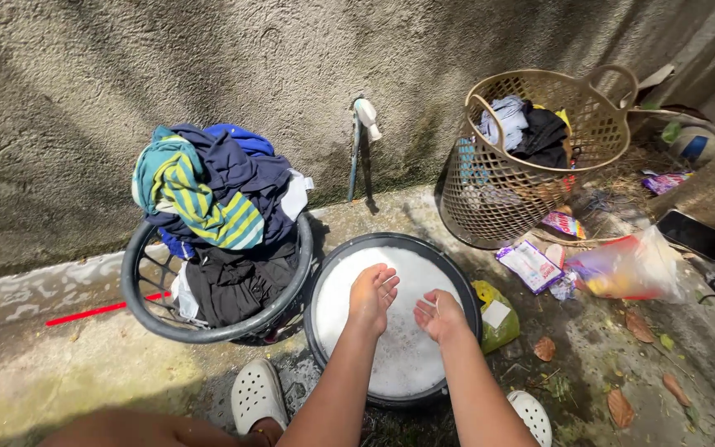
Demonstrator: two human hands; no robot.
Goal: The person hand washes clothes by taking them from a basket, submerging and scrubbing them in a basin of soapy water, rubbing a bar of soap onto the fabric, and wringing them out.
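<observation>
A round black basin full of white soapy foam sits on the wet ground between my feet. Above the foam, my left hand hovers with fingers together and nothing in it. My right hand is just to its right, palm up and slightly cupped, also empty. Left of the basin stands a black laundry basket piled with dark clothes and a green and yellow striped garment.
A tan woven basket with clothes leans by the rough wall at the right. A tap sticks out of the wall behind the basin. Plastic packets, a yellow bag, dry leaves and my white clogs lie around.
</observation>
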